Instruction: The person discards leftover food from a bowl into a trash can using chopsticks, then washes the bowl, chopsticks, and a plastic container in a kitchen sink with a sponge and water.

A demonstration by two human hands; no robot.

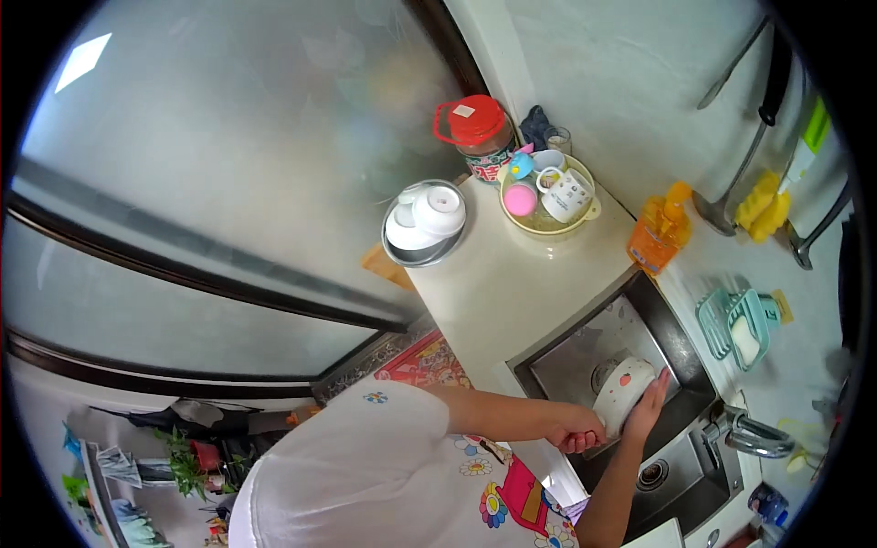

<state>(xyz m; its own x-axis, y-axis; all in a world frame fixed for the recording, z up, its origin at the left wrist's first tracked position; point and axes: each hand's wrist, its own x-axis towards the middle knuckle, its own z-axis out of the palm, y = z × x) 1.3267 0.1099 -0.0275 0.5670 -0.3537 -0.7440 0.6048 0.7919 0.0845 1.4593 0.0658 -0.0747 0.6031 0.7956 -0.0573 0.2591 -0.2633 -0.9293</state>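
Both my hands hold a white bowl (625,390) with small red prints, tilted on its side over the larger basin of the steel double sink (562,370). My left hand (579,430) is curled at the bowl's lower edge, its fingers closed on the rim or on something that I cannot make out. My right hand (647,405) supports the bowl from the other side, palm against it and fingers extended. Beneath the bowl, the basin's drain (606,375) is partly hidden. The chrome faucet (757,435) stands beside the smaller basin.
White bowls (438,209) rest in a metal dish at the counter's edge. A yellow basin (548,229) holds cups, near a red-lidded jar (476,120). An orange soap bottle (659,233) stands by the sink's corner. Ladles (716,212) and soap racks (745,329) are on the wall.
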